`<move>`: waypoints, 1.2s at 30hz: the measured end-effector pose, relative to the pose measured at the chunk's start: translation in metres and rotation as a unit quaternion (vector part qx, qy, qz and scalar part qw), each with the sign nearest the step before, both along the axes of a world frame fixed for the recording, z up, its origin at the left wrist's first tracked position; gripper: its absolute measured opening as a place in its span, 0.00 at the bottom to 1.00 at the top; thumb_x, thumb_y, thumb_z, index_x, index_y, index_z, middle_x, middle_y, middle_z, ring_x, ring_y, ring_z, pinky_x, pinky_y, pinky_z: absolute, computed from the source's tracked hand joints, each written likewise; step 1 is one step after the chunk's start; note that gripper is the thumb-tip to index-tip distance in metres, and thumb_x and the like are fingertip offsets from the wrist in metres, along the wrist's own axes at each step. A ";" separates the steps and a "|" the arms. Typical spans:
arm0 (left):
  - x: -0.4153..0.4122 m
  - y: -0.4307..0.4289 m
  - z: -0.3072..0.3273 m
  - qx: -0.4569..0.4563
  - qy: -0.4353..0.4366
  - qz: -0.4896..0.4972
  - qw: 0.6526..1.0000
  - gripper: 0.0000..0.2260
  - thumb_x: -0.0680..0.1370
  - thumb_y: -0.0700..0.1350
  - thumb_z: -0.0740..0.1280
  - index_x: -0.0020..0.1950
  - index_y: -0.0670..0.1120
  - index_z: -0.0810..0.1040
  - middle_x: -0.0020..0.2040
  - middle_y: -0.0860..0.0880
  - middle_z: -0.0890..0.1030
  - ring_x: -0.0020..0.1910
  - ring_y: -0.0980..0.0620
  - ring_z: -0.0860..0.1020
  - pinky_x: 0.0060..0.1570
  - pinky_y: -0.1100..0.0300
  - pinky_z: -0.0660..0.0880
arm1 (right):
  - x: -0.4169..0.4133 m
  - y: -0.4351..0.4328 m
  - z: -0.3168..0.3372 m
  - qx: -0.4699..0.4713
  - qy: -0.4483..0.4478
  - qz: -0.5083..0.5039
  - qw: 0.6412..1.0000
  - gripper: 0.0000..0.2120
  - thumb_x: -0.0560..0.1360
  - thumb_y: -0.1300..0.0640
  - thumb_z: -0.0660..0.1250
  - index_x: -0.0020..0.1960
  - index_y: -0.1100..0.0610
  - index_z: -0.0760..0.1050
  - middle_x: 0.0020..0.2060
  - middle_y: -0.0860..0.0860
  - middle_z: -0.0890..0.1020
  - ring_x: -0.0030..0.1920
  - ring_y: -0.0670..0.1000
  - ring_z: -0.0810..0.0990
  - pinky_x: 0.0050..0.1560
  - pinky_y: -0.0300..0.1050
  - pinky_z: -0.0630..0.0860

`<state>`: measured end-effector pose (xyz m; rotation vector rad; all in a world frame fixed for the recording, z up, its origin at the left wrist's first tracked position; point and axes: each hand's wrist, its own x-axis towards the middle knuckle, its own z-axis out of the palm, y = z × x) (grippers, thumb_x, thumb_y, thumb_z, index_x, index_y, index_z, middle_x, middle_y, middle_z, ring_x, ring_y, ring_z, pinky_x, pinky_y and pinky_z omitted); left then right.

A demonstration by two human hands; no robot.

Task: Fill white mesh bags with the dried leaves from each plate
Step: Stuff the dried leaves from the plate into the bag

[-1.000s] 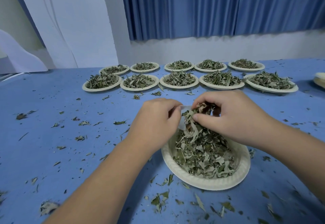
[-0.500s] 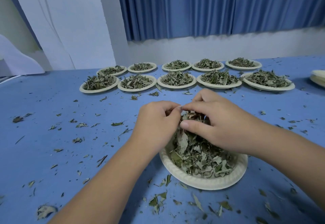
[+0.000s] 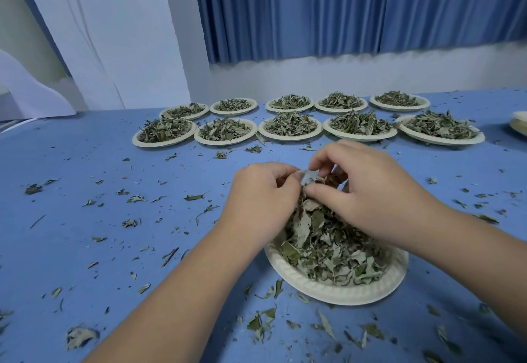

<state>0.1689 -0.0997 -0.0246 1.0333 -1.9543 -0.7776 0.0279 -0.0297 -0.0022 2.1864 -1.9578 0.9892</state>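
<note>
White mesh bag [image 3: 309,175] mostly hidden between both hands, above plate [image 3: 342,292] of dried leaves [image 3: 328,248] by table's [image 3: 114,220] near edge, left hand [image 3: 262,200] pinching its rim, right hand [image 3: 368,191] curled round its mouth, ten filled plates [image 3: 291,137] along far edge.

Right hand [image 3: 368,191] rises from flat on the dried leaves [image 3: 328,245]; fingers now arch, pinching some at the mouth of the white mesh bag [image 3: 309,175], visible again beside left hand [image 3: 265,191].

Left grip [image 3: 262,200] and right grip [image 3: 370,191] are bare, forearms likewise.
</note>
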 end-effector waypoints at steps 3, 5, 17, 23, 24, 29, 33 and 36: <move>0.000 0.000 0.000 0.007 0.002 -0.002 1.000 0.07 0.78 0.48 0.68 0.45 0.52 0.86 0.30 0.59 0.80 0.30 0.62 0.76 0.27 0.71 0.68 | 0.001 0.000 -0.001 -0.016 -0.001 -0.013 1.000 0.14 0.65 0.40 0.68 0.44 0.46 0.72 0.38 0.40 0.77 0.42 0.40 0.75 0.41 0.35 0.70; 0.001 0.001 0.001 0.009 0.005 -0.005 1.000 0.08 0.78 0.47 0.67 0.44 0.52 0.86 0.30 0.60 0.80 0.30 0.63 0.75 0.28 0.72 0.68 | 0.001 0.000 -0.002 -0.027 0.008 -0.016 0.999 0.16 0.62 0.37 0.67 0.42 0.47 0.72 0.36 0.41 0.77 0.40 0.41 0.75 0.41 0.43 0.73; 0.001 0.002 0.002 0.028 0.014 -0.019 0.999 0.09 0.78 0.46 0.66 0.42 0.53 0.85 0.31 0.60 0.81 0.31 0.61 0.77 0.30 0.68 0.71 | -0.008 0.001 0.000 0.015 -0.060 0.083 0.995 0.08 0.69 0.48 0.73 0.47 0.48 0.84 0.43 0.42 0.80 0.43 0.40 0.78 0.44 0.29 0.72; 0.002 0.004 0.002 0.032 0.023 -0.024 0.999 0.12 0.79 0.46 0.66 0.37 0.53 0.84 0.27 0.55 0.79 0.27 0.59 0.73 0.28 0.67 0.68 | -0.008 -0.002 -0.002 0.012 -0.007 0.028 1.000 0.07 0.74 0.56 0.68 0.48 0.47 0.83 0.40 0.42 0.80 0.42 0.36 0.75 0.41 0.26 0.67; 0.002 0.005 0.002 0.034 0.023 -0.024 0.999 0.12 0.79 0.46 0.66 0.37 0.53 0.84 0.28 0.54 0.80 0.27 0.57 0.73 0.27 0.67 0.68 | -0.007 -0.003 -0.002 0.000 -0.008 0.018 1.000 0.06 0.74 0.57 0.69 0.47 0.48 0.83 0.37 0.41 0.79 0.40 0.34 0.74 0.41 0.25 0.66; 0.000 0.005 0.003 0.044 0.023 -0.027 0.998 0.11 0.79 0.48 0.67 0.38 0.53 0.84 0.26 0.56 0.79 0.24 0.59 0.70 0.25 0.68 0.66 | -0.003 -0.006 -0.005 -0.029 -0.026 -0.029 0.999 0.05 0.70 0.55 0.73 0.40 0.51 0.77 0.32 0.42 0.77 0.37 0.39 0.74 0.38 0.29 0.67; 0.000 0.005 0.001 0.041 0.027 -0.026 0.998 0.09 0.78 0.47 0.67 0.41 0.53 0.85 0.28 0.58 0.79 0.28 0.59 0.74 0.30 0.62 0.71 | -0.002 -0.005 -0.003 -0.019 -0.022 -0.017 0.999 0.05 0.70 0.52 0.73 0.39 0.53 0.80 0.38 0.45 0.76 0.40 0.41 0.74 0.41 0.33 0.68; 0.000 0.004 0.002 0.053 0.035 -0.026 0.998 0.09 0.78 0.47 0.67 0.42 0.53 0.86 0.30 0.60 0.80 0.30 0.63 0.76 0.31 0.64 0.72 | -0.002 0.000 0.001 0.016 -0.022 0.005 1.000 0.13 0.71 0.44 0.65 0.46 0.50 0.83 0.41 0.45 0.77 0.43 0.43 0.75 0.47 0.42 0.72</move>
